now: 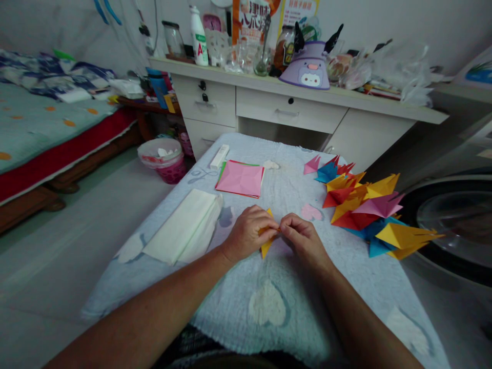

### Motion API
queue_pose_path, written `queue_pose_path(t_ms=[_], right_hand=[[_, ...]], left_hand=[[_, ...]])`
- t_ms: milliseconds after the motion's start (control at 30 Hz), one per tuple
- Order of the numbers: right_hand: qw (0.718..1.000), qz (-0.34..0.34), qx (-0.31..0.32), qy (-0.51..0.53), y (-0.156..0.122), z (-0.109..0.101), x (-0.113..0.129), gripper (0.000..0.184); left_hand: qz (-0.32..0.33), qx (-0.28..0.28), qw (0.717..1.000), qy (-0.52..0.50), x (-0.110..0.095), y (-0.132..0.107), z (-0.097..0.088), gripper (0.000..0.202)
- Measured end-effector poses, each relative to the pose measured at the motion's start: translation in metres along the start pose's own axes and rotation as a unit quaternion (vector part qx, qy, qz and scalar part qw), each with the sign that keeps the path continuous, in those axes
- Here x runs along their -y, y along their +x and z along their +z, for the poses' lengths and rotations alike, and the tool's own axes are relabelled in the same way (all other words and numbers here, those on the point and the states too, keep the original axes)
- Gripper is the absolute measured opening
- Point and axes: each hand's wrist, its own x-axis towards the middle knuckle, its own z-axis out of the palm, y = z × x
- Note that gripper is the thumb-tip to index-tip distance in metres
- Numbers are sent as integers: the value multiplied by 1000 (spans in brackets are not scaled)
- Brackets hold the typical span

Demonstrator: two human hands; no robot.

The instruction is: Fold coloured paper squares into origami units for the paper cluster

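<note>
Folded yellow paper point(265, 250) was over the cloth-covered counter point(289, 187), pinched between thumb and fingers of your left hand point(250, 229), corners jutting out beyond them; fingers of your right hand point(304, 240) pinched its small right end.

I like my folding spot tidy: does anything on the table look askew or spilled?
The paper stack is slightly askew: red and green edges peek out beneath the pink top sheet. No spill shows.
</note>
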Motion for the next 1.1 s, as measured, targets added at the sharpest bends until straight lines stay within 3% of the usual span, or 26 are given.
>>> queue_pose_path(t_ms=[467,1100], right_hand=[[990,93,43,94,2,-6,2,23],[990,86,20,113,2,-2,3,25]], left_hand=[[2,-27,999,-30,3,0,2,3],[-18,-25,998,-62,2,0,2,5]])
